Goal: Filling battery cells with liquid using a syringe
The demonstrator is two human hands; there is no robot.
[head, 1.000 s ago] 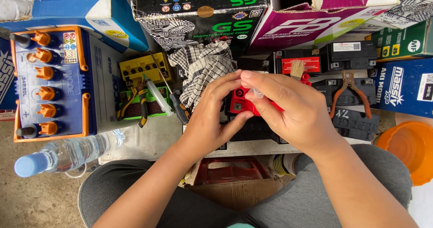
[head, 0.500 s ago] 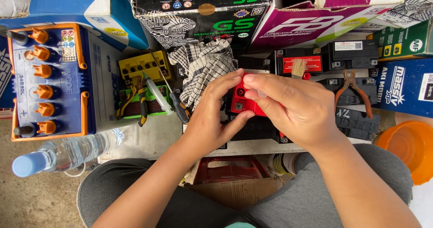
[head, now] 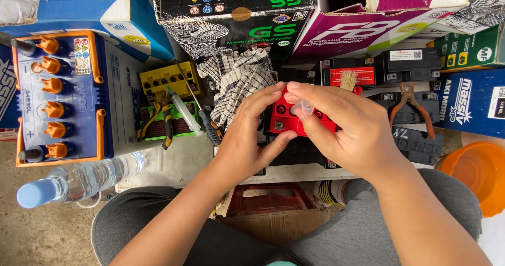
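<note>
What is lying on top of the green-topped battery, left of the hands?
Pliers with yellow-green handles and a clear plastic syringe-like tube lie across the green-topped battery. The battery's lower part is hidden, and what lies under these tools is covered.

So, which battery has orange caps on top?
The big blue-and-white battery at far left; a row of orange caps runs down its top. The small one under the hands has a red top.

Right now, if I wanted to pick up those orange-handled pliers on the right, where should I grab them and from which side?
Grip the pliers by the two orange handles, coming from above and the near side. They lie flat on the black batteries with the metal jaws pointing away and the handles splayed toward you, free of the right hand.
</note>
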